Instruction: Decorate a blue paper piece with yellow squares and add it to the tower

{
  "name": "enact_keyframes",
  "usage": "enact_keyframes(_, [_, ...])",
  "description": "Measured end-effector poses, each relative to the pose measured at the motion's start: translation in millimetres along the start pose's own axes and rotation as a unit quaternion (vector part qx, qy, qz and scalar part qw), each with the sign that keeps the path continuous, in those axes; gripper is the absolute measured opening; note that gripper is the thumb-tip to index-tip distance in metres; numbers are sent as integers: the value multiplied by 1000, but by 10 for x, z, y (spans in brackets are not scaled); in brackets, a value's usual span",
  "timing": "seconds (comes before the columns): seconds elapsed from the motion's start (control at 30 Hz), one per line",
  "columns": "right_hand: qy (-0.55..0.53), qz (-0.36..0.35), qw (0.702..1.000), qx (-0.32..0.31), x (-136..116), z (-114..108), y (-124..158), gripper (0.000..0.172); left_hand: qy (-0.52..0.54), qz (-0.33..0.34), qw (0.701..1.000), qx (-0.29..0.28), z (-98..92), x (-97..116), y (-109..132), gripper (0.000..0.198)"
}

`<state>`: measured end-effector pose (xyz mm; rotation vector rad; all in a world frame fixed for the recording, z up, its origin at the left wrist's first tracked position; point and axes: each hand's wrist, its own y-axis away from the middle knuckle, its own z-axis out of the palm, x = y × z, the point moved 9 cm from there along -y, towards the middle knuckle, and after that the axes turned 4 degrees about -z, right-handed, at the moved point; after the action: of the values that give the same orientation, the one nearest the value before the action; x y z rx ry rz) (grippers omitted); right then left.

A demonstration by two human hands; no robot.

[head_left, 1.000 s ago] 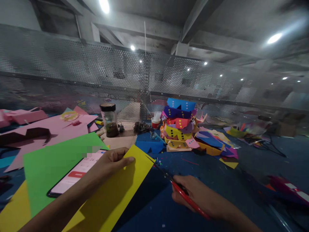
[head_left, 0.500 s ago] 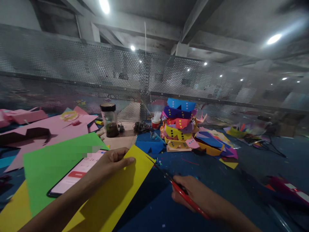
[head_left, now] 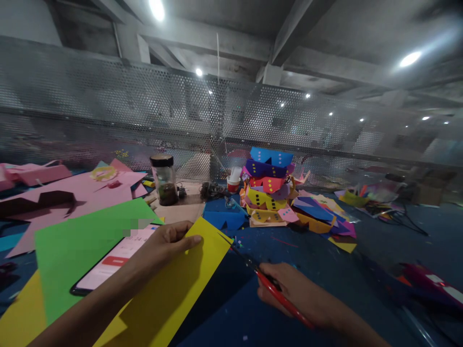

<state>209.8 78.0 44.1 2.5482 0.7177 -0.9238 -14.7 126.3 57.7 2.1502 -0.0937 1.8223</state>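
Observation:
My left hand (head_left: 164, 246) pinches the far edge of a yellow paper sheet (head_left: 173, 289), thumb on top, and holds it lifted over the blue table. My right hand (head_left: 292, 291) is closed on red-handled scissors (head_left: 267, 284). Their dark blades point up-left and their tip meets the sheet's right edge near its far corner. A phone (head_left: 108, 262) with a lit screen lies on a green sheet (head_left: 79, 246) just left of my left hand.
A tall stack of folded coloured paper pieces (head_left: 269, 185) stands at centre back, with more scattered to its right. A dark-lidded glass jar (head_left: 164, 179) and a small red-and-white cup (head_left: 233, 183) stand behind. Pink sheets (head_left: 72, 193) lie at left. A perforated metal screen closes the back.

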Motion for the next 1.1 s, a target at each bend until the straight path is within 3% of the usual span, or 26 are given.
enact_keyframes(1.1, [0,11,1000,10,50,0,-22,18,20,-3,1000,0,27,62,35,34])
